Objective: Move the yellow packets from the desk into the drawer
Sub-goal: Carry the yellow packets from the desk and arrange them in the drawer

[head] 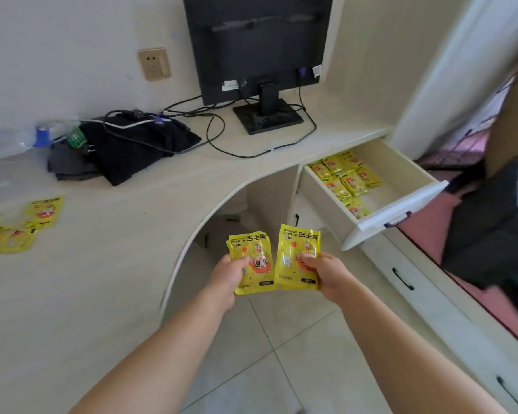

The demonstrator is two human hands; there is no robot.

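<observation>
My left hand (229, 271) grips a small stack of yellow packets (256, 252) by its left edge. My right hand (326, 273) pinches another yellow packet stack (295, 249) by its right edge. Both stacks hang over the floor in front of the curved desk edge. The open drawer (401, 204) sticks out at the right, above and beyond my hands, and holds several yellow packets (346, 177). More yellow packets (21, 225) lie on the desk (108, 264) at the far left.
A black monitor (257, 46) on its stand sits at the back with cables trailing over the desk. Dark cloth (126, 147) and a clear plastic bag (9, 138) lie at the back left. Shut drawers with black handles (402, 279) run below the open one.
</observation>
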